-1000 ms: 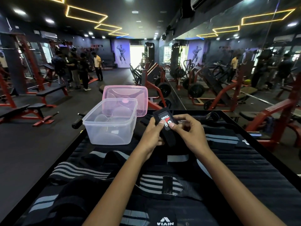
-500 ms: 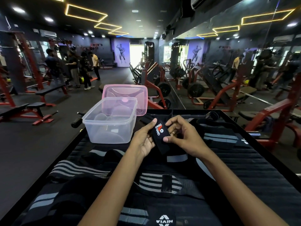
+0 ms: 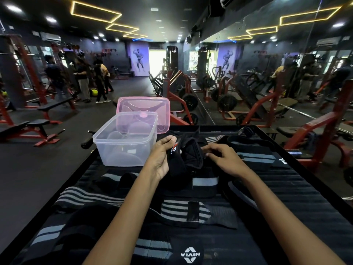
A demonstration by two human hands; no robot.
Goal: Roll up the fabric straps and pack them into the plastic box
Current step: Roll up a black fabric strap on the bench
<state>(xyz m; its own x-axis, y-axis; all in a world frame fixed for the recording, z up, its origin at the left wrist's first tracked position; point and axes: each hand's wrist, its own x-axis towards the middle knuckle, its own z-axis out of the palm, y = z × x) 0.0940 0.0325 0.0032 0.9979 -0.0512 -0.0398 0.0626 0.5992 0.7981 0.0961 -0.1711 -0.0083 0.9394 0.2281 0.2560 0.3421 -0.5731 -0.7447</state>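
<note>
A black fabric strap [image 3: 186, 156] with a red and white logo lies between my hands over the middle of the black table [image 3: 298, 190]. My left hand [image 3: 161, 157] grips its labelled end, thumb on top. My right hand [image 3: 222, 159] pinches the strap's other side, fingers curled. A clear plastic box [image 3: 125, 141] stands empty just left of my left hand. Its pink lid [image 3: 152, 109] leans behind it. Several black and grey striped straps [image 3: 179, 211] lie unrolled across the table below my arms.
A black strap with a white logo [image 3: 190, 255] lies at the near edge. More striped straps [image 3: 254, 157] sit at the right. Red gym benches [image 3: 28, 129] and weight machines [image 3: 248, 104] stand beyond the table. Several people [image 3: 84, 81] stand at the far left.
My hands have come down from chest height to the table with the black strap. The strap has spread wider between them, and my right hand has shifted to the right.
</note>
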